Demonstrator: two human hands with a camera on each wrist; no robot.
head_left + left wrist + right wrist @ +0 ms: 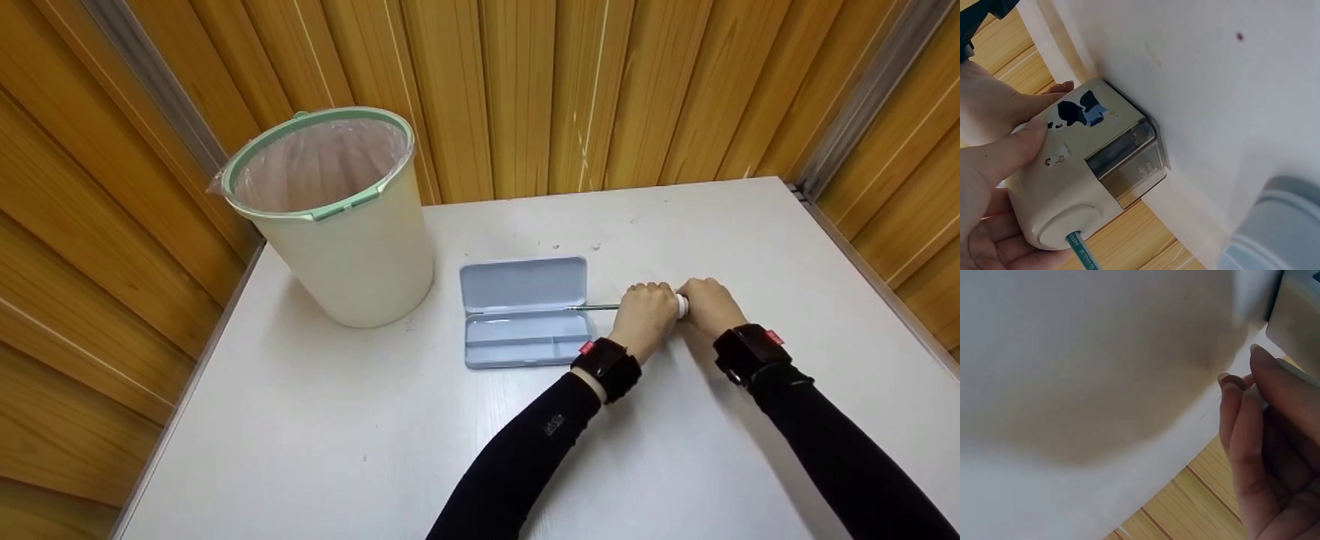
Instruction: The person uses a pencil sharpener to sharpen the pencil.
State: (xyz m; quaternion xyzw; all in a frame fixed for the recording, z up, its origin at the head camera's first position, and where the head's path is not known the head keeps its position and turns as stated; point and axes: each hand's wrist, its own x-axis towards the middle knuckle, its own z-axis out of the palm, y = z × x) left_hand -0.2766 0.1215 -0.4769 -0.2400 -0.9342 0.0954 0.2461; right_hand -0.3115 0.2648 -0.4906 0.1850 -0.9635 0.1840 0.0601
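Note:
My left hand (646,311) grips a cream crank pencil sharpener (1067,183) from above, its thumb over the printed cartoon side. A green pencil (1081,247) sticks out of the round front hole, its other end pointing left toward the pencil case in the head view. The clear shavings drawer (1131,174) shows along the sharpener's lower side. At the back end, my right hand (709,304) has its fingers curled and thumb closed, pinching a small pale crank knob (1261,397), mostly hidden by the fingers. An open light-blue pencil case (525,283) lies left of my left hand.
A cream bin (360,262) with a green rim and a clear liner stands at the back left of the white table (337,435). Wooden panel walls (517,97) enclose the back and both sides. Small dark specks dot the tabletop behind the case.

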